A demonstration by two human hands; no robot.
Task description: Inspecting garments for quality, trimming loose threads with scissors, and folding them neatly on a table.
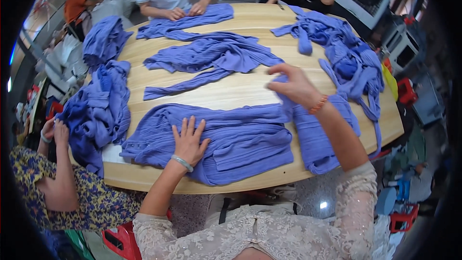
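A matt, finely ribbed knit cloth in periwinkle blue is seen in the garment [240, 139] pressed flat under the left hand [188, 142] and pinched by the right hand [293, 86]; the same soft, crumpled knit is seen in the heaped pile [96, 106]. The table [240, 94] is surfaced in pale wood-grain laminate, smooth with a slight sheen. A smooth glossy bangle [182, 162] and an orange beaded bracelet [318, 104] are worn on the wrists, above sleeves of openwork cream lace [356, 202].
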